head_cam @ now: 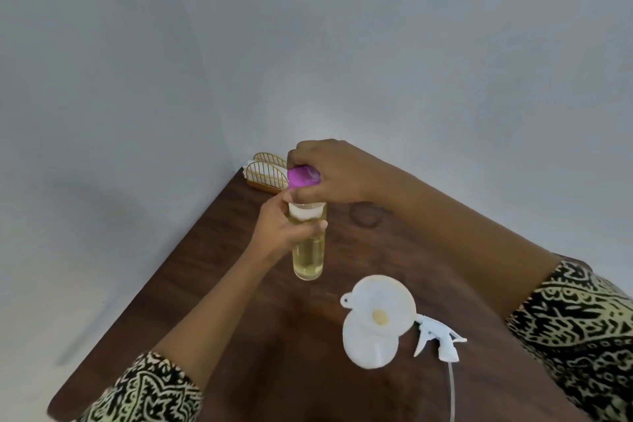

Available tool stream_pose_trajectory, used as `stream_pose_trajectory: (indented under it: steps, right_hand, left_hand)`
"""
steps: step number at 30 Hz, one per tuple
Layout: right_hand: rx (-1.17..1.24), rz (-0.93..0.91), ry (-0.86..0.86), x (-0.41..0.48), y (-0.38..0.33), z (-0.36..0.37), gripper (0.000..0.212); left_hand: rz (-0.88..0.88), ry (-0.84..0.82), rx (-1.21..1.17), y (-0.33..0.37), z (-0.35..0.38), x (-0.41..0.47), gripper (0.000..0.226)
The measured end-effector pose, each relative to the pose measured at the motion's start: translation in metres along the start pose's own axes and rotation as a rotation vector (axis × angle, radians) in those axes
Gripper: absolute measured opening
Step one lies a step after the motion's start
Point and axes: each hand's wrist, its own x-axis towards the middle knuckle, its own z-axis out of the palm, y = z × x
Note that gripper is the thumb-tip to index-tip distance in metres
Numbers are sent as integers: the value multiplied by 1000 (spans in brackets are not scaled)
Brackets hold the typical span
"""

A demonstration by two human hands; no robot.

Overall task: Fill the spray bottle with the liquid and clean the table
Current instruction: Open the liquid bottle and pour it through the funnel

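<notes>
Now bottle [308,259] upright, L hand [282,228] gripping; R hand [337,173] grips pink cap [303,177].

Soft, even light, faint shadow on the wall [102,233], wide-angle edge bend, perhaps slight blur.

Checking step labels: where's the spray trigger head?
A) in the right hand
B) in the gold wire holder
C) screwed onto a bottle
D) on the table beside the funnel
D: the spray trigger head lies on the table beside the funnel; the right hand grips the pink cap and the left hand holds the clear bottle.
</notes>
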Motion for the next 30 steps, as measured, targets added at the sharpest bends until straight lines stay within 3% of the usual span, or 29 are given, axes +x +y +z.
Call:
stream_pose_trajectory:
  steps: [12,16,20,23,25,28,30]
  right_hand:
    - [-10,-225,2,-47,-75,-15,28]
    - [17,-286,0,-53,-85,-15,36]
    - [97,-413,-88,-61,-97,-19,28]
    - [28,-482,-240,-64,-103,-30,18]
    - [79,-430,-330,-72,-107,-40,11]
    - [284,-249,-117,-82,-116,-50,19]
    - [-47,-130,-2,-81,-121,-53,36]
  left_hand:
    - [163,-55,-28,38,-16,-83,51]
    - [164,-62,-50,44,-18,-98,41]
    - [192,-144,-60,51,-17,-112,21]
    - [184,-133,-35,52,-14,-119,28]
    - [172,-93,4,51,-11,-122,46]
    - [153,-87,30,49,-9,-124,46]
    - [146,-80,56,49,-8,-126,45]
